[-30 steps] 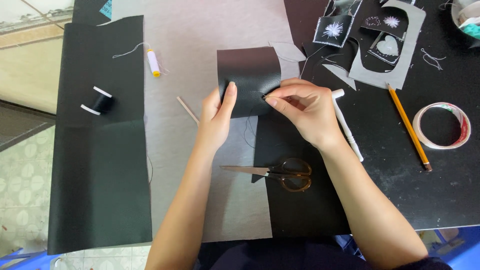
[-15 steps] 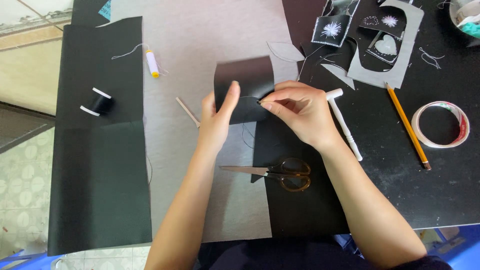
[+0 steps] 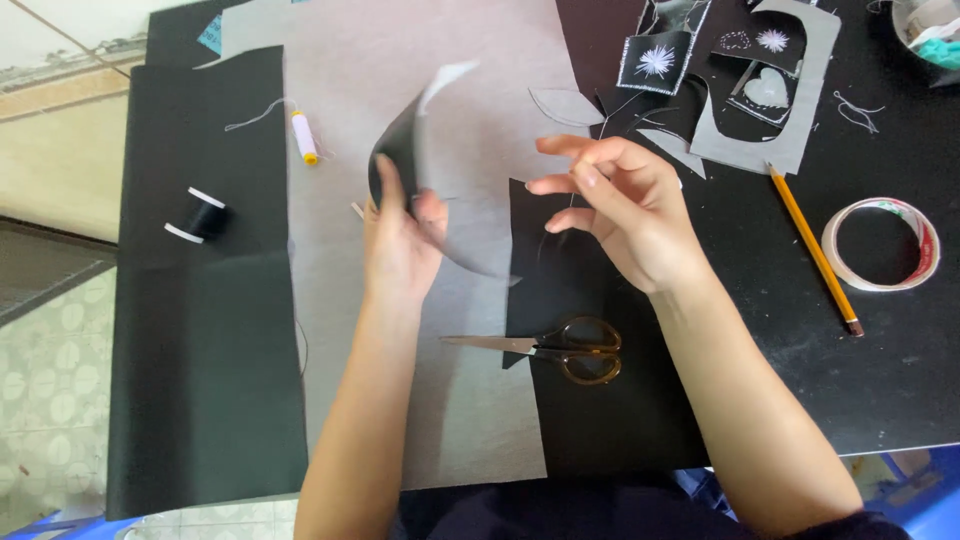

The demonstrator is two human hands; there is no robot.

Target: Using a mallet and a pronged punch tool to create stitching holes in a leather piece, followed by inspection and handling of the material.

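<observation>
The left hand (image 3: pixel 400 235) grips a curved piece of card (image 3: pixel 425 165), black on one face and grey on the other, pinching its lower edge and holding it up on edge, so most of its face is hard to make out. The right hand (image 3: pixel 620 205) hangs released just to the right of the card, fingers spread and slightly bent; a thin thread may run down from them, but it is too fine to be sure. At the top right corner, well right of the card, a container (image 3: pixel 930 25) is cut off by the frame edge.

The work lies on a black table (image 3: pixel 900 370), with pale floor tiles showing far to the left of the card. A large grey sheet (image 3: pixel 340 110) lies under the card and a black sheet (image 3: pixel 205 330) to its left.

Below the card lies one pair of scissors (image 3: pixel 560 350) with brown handles. To the right are one yellow pencil (image 3: pixel 810 245) and one roll of tape (image 3: pixel 880 245). Two spools lie left of the card: a black one (image 3: pixel 200 215) and a pale yellow one (image 3: pixel 304 137). Up to the right are stitched black squares (image 3: pixel 655 60) and one cut grey scrap (image 3: pixel 800 90).
</observation>
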